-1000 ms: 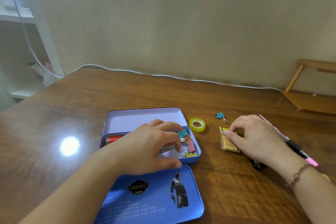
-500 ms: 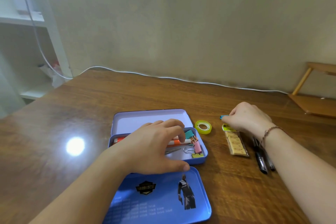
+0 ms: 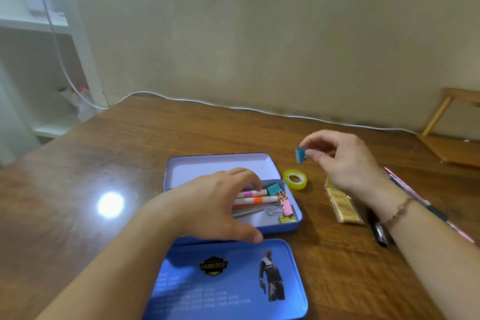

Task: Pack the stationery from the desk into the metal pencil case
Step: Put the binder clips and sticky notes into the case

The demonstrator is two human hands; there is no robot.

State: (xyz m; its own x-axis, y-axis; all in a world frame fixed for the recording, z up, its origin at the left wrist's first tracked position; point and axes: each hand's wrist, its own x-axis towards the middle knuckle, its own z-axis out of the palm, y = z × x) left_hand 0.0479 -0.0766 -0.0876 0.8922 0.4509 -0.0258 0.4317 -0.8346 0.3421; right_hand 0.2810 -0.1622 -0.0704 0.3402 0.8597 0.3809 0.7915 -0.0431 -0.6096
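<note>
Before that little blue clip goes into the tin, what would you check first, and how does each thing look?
1. Clip held firmly: ok. The right hand pinches the blue binder clip between thumb and fingers, lifted clear of the desk.
2. Tin open: ok. The pencil case tray is uncovered, and its lid lies nearer the camera.
3. Tin held steady: ok. The left hand rests across the tray.
4. Room inside: cannot tell. Markers and clips fill the right part, and the left hand hides the rest.
5. Path clear: ok. Only the tape roll lies between clip and tray, low on the desk.
</note>
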